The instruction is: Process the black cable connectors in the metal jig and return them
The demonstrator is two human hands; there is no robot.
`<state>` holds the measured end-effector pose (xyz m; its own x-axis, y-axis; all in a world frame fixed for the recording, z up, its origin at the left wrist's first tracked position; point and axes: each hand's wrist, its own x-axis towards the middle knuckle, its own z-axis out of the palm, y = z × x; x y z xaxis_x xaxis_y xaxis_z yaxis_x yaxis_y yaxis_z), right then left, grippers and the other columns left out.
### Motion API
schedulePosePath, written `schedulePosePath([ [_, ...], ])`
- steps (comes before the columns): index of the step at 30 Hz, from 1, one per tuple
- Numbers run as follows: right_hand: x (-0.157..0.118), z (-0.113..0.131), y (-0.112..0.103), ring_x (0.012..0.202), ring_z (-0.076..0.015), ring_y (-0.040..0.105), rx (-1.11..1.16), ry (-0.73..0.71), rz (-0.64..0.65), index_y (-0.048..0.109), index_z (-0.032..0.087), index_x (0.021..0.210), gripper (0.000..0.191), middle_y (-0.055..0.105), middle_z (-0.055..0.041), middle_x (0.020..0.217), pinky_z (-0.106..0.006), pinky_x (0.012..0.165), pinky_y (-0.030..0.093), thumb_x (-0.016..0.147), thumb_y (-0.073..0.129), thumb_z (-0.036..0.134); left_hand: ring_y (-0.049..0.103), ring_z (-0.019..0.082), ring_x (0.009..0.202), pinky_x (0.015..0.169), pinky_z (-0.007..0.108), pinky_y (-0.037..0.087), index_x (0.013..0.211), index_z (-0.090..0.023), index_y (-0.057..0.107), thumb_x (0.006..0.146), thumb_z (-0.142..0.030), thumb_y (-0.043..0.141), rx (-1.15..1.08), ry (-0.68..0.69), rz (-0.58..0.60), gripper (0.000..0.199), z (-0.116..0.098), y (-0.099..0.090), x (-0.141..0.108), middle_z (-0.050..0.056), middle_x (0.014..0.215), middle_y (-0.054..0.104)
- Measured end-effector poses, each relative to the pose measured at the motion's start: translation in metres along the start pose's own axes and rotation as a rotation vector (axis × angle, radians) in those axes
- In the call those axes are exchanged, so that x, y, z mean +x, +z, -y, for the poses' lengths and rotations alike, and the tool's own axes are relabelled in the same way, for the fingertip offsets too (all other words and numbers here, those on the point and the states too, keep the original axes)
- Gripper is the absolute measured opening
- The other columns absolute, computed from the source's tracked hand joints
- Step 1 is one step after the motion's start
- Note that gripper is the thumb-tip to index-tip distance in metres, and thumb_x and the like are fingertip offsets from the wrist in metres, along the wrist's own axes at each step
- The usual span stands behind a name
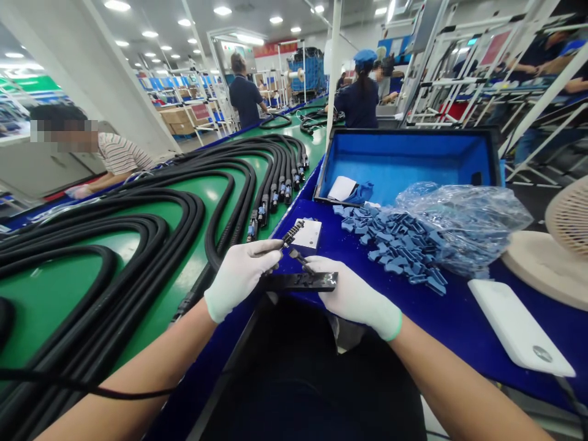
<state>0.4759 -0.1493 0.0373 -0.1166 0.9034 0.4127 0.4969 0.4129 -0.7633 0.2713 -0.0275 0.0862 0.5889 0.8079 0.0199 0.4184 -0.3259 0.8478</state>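
My left hand, in a white glove, is closed with thumb and fingers pinching a small black ribbed strip that has metallic-looking segments. My right hand, gloved as well, is closed on a small dark connector-like piece. The two parts are close together, tips almost meeting. Just below them lies a glossy black bar, against the right fingers; whether that hand grips it or it rests on the table edge, I cannot tell. Behind the strip sits a small white-topped block.
Blue plastic clips lie heaped on the right beside a clear plastic bag. Behind stands a blue bin. A white power bank and a beige fan are at right. Thick black cables cover the green belt. Co-workers are nearby.
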Motion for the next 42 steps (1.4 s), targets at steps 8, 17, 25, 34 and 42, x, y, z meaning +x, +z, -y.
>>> schedulePosePath([
  [8,0.001,0.001,0.002,0.12,-0.0225,0.064,0.001,-0.006,0.028,0.069,0.023,0.109,0.032,0.071,-0.0066,0.122,-0.042,0.113,0.047,0.088,0.054,0.004,0.072,0.03,0.111,0.101,0.037,0.054,0.12,-0.02,0.079,0.09,-0.048,0.067,0.055,0.093,-0.005,0.043,0.012,0.008,0.0,0.005,0.12,0.078],
  [17,-0.009,-0.012,0.013,0.086,-0.0212,0.061,-0.18,0.078,0.008,0.059,0.02,0.092,0.01,0.066,-0.0067,0.096,-0.036,0.082,0.052,0.087,0.06,0.012,0.073,0.028,0.106,0.091,0.036,0.058,0.129,-0.022,0.073,0.096,-0.056,0.058,-0.105,0.074,0.246,0.05,0.012,0.003,0.024,0.009,0.122,0.077],
  [25,-0.009,-0.003,0.012,0.074,-0.0177,0.055,-0.312,0.167,0.03,0.048,0.021,0.081,0.013,0.06,-0.0041,0.085,-0.031,0.071,0.046,0.089,0.056,0.013,0.074,0.026,0.089,0.083,0.037,0.059,0.131,-0.015,0.072,0.083,-0.055,0.076,-0.273,0.009,0.249,0.063,0.029,0.015,0.049,0.011,0.107,0.079],
  [34,-0.009,-0.004,0.014,0.078,-0.0186,0.058,-0.367,0.194,0.089,0.052,0.021,0.086,0.007,0.063,-0.0058,0.089,-0.031,0.074,0.047,0.089,0.055,0.015,0.075,0.028,0.092,0.082,0.035,0.059,0.125,-0.014,0.075,0.086,-0.058,0.07,-0.073,0.025,0.229,0.06,0.012,0.005,0.037,0.008,0.105,0.08],
  [42,-0.012,0.0,0.007,0.071,-0.0177,0.059,-0.283,0.265,0.034,0.051,0.021,0.099,0.019,0.065,-0.0025,0.086,-0.028,0.066,0.042,0.083,0.058,0.014,0.073,0.026,0.091,0.081,0.032,0.058,0.122,-0.014,0.076,0.084,-0.058,0.073,-0.076,0.031,0.209,0.058,0.015,0.009,0.042,0.008,0.105,0.08],
])
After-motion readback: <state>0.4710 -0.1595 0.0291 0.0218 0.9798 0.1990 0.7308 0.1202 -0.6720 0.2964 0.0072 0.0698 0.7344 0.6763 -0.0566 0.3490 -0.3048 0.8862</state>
